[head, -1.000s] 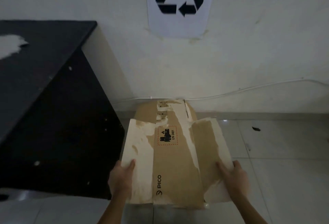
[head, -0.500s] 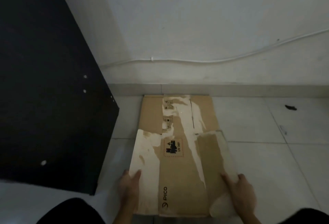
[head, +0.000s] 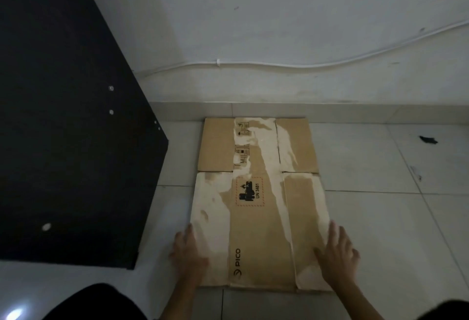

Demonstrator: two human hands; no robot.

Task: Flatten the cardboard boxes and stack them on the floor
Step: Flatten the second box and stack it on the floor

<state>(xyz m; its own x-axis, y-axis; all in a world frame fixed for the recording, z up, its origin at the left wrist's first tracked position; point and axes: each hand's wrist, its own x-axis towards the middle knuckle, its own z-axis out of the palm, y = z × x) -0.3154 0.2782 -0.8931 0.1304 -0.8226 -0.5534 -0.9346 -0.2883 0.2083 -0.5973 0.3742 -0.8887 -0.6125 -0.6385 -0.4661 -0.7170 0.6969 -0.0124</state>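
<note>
The tiled floor (head: 380, 218) carries everything here, with a black cabinet panel (head: 63, 129) standing at the left and the white wall (head: 279, 27) with its cable (head: 279, 65) behind. The flattened PICO cardboard box (head: 258, 205) lies flat on the tiles, its far edge just beside the skirting, torn pale strips running down its face. It looks light and fairly stiff across the panels but floppy at the creases and flaps (the ripped surface suggests it would tear again if pulled hard), so the long side edges near the close end seem the best places to take hold. The left hand (head: 189, 251) rests palm-down on the near left corner, fingers spread and gripping nothing; the right hand (head: 337, 256) lies open on the near right flap, likewise holding nothing. Half a second ago both hands gripped the side edges with the board slightly raised; now it sits fully down and the hands have let go and press flat on top
</note>
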